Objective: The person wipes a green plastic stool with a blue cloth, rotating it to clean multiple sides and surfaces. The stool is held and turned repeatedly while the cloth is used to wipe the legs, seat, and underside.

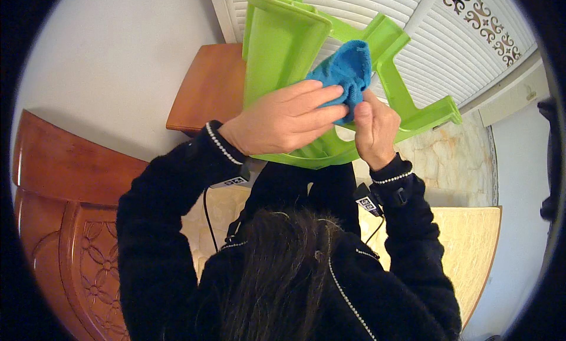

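A blue cloth [347,69] is bunched between my two hands, its upper end standing up as a loose fold. My left hand [285,117] presses over its lower left side, fingers stretched across the fabric. On the other side, my right hand [378,124] pinches the cloth's lower edge, thumb uppermost; some of its fingers are hidden. Behind and below both hands is a bright green plastic stool [283,53], tipped so that its legs point away from me. Its near rim rests by my thighs, and its underside is partly covered by my hands.
An orange-brown wooden bedside cabinet [208,84] stands left of the stool. A carved wooden headboard [88,226] is at lower left, and a pale mattress [468,243] lies beneath me. White louvred doors [433,62] rise ahead, above a marbled tile floor [460,159].
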`<state>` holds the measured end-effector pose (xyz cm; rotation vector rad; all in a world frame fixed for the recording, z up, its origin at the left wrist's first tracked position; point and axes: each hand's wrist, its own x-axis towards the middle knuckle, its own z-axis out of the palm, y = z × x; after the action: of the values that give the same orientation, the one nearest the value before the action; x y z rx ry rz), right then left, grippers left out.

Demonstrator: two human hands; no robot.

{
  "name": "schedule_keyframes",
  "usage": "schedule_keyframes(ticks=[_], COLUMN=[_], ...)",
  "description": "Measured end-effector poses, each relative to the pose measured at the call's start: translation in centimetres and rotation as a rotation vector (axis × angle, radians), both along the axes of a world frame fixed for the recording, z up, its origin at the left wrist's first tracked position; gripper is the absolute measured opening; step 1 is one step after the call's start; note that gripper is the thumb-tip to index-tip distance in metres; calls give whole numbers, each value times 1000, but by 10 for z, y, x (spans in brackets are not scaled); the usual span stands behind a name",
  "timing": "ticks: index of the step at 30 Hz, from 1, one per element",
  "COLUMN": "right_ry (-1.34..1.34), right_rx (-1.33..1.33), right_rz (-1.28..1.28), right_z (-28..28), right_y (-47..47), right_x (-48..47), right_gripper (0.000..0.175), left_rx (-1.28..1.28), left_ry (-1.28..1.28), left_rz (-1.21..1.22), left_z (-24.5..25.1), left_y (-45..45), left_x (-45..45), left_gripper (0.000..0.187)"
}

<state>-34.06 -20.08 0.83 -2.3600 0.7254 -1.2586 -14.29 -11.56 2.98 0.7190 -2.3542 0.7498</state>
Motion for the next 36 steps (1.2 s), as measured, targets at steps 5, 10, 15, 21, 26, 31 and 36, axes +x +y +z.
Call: schedule_keyframes(ticks=[5, 10, 15, 21, 26, 31, 36], right_ry=[-5, 21, 60, 101, 99, 17, -36], right_rx=[-61, -25, -139, -114, -220, -193, -174], right_rz=[69, 33, 10, -20, -55, -22, -20], right_z=[-5, -6, -10, -10, -6, -9, -17], right_y=[-5, -12, -12, -15, -12, -15, -21], right_x=[0, 2, -3, 1, 1, -1, -3], right_gripper=[41, 34, 33, 33, 26, 18, 20], left_rx=[10, -19, -9, 41, 2, -36, 5], left_ry=[62, 384, 848, 490, 592, 472, 682], left_rz=[119, 267, 391, 118, 112, 230, 239], left_z=[-1, -9, -23, -19, 8, -11, -53], left_y=[15, 6, -7, 8, -21, -24, 4], left_x=[34, 66, 51, 14, 20, 26, 26], left_gripper=[29, 26, 31, 36, 32, 33, 41])
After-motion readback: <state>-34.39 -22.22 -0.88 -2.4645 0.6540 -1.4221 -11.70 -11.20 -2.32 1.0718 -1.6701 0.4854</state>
